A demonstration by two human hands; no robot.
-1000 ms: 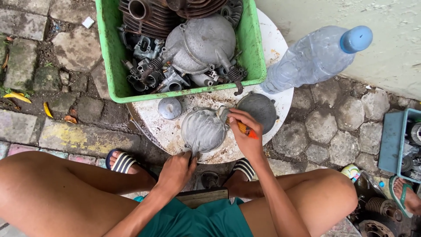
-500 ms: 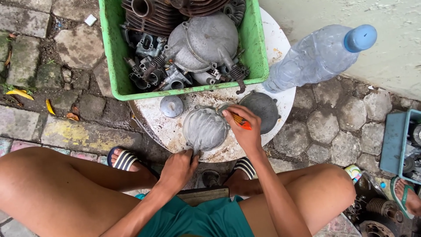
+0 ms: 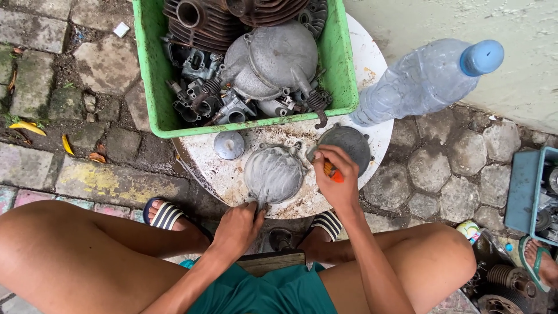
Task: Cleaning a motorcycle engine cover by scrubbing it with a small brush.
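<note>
Dull grey cast-metal cover (image 3: 273, 173), glossy green plastic crate (image 3: 152, 70), clear crinkled plastic bottle (image 3: 418, 81)

Left hand (image 3: 237, 225) low, fingers curled downward; right hand (image 3: 337, 176) raised, fingers closed in a grip.

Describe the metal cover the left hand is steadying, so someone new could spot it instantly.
Find the round white table under the green crate. The cover lies at its near edge, where the left hand pinches its rim. It is pale and ribbed, bigger than the small cap, lighter than the dark cover.
</note>
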